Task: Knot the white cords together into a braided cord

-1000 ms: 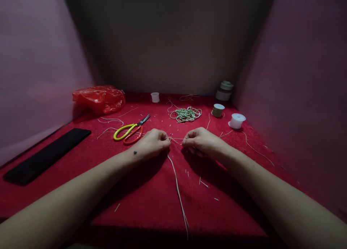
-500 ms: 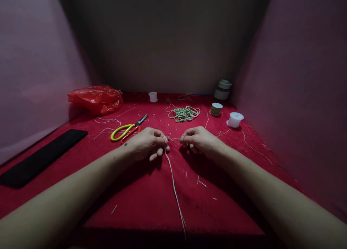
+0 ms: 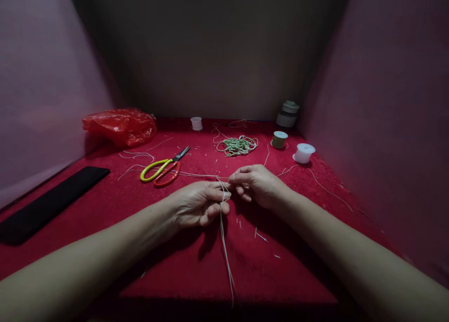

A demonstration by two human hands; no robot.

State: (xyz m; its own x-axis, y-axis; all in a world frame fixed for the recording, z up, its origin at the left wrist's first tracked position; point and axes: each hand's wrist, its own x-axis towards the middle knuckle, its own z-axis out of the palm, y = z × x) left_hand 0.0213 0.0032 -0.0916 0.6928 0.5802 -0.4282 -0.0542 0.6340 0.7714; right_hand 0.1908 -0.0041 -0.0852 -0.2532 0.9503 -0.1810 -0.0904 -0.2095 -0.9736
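Red-clothed counter: left hand and right hand pinch pale cord at centre; cord's near end cut off. Red bag contents hidden.

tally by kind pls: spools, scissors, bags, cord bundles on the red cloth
Spools: 4
Scissors: 1
Red plastic bag: 1
Green cord bundle: 1
Total: 7

Scissors and a red bag lie far left; spools and a cord tangle sit far right.
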